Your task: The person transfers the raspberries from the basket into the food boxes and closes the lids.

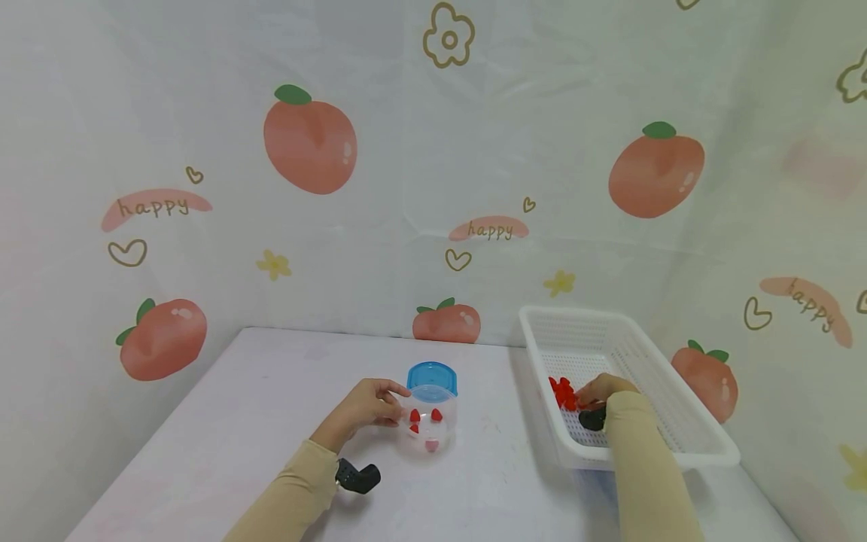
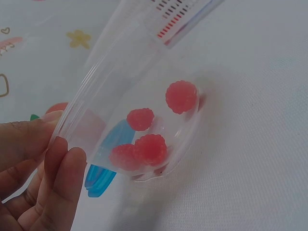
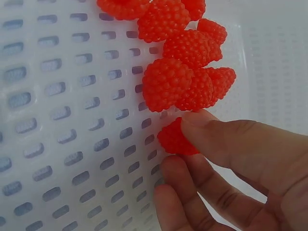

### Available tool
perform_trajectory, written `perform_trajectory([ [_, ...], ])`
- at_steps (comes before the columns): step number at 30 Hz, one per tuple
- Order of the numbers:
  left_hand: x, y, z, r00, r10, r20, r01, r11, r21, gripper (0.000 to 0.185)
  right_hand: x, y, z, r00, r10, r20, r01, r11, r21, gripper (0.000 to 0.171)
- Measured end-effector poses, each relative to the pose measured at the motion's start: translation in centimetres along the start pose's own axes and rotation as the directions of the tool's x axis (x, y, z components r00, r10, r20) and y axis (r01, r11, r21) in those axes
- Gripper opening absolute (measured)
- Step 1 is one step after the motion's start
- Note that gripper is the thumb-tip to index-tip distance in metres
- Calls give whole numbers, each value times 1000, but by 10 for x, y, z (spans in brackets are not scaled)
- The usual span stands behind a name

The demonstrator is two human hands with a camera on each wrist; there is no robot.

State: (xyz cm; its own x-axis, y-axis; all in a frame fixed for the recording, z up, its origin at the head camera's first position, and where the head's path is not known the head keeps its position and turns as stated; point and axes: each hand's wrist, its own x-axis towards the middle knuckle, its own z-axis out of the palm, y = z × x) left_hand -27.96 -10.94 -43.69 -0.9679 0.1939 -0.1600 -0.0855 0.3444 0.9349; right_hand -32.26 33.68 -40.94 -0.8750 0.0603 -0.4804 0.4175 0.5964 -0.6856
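My left hand [image 1: 369, 408] pinches the rim of a clear plastic tub [image 2: 122, 67] between thumb and fingers. Several red raspberries [image 2: 181, 96] lie at the bottom of the tub. Just behind it on the table is a blue lid [image 1: 432, 373]. Over on the right, my right hand [image 1: 607, 388] reaches down into a white perforated basket [image 1: 572, 450]. There, thumb and fingers pinch one raspberry [image 3: 172, 136] close to the basket floor. A cluster of more raspberries [image 3: 166, 84] lies right beside it along the basket's side.
The basket stands at the right side of a white table [image 1: 284, 391], with its long side toward the tub. A pale curtain [image 1: 400, 150] printed with fruit hangs right behind the table's back edge. Black wrist cameras [image 1: 359, 477] sit under both wrists.
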Motion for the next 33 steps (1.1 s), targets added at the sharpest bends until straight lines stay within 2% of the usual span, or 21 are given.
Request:
perform_trajectory([
  [5,0,-1,0,1000,2,2,-2,1000,3,30,1,0,-1,1000,-16,-10,15,998,-67,17],
  [11,0,0,0,1000,9,9,-9,1000,3,31,-1,-3,0,999,-27,-39,25,999,-44,21],
  [16,-1,0,0,1000,6,1,-6,1000,10,31,2,-5,-3,993,-95,-72,90,994,-62,25],
  [22,1,-2,0,1000,6,-4,-6,1000,11,29,0,-13,-4,981,-173,-91,179,982,66,34],
  [33,2,-2,0,1000,3,-3,-3,1000,3,28,1,-23,-5,939,-320,-125,341,916,212,39],
])
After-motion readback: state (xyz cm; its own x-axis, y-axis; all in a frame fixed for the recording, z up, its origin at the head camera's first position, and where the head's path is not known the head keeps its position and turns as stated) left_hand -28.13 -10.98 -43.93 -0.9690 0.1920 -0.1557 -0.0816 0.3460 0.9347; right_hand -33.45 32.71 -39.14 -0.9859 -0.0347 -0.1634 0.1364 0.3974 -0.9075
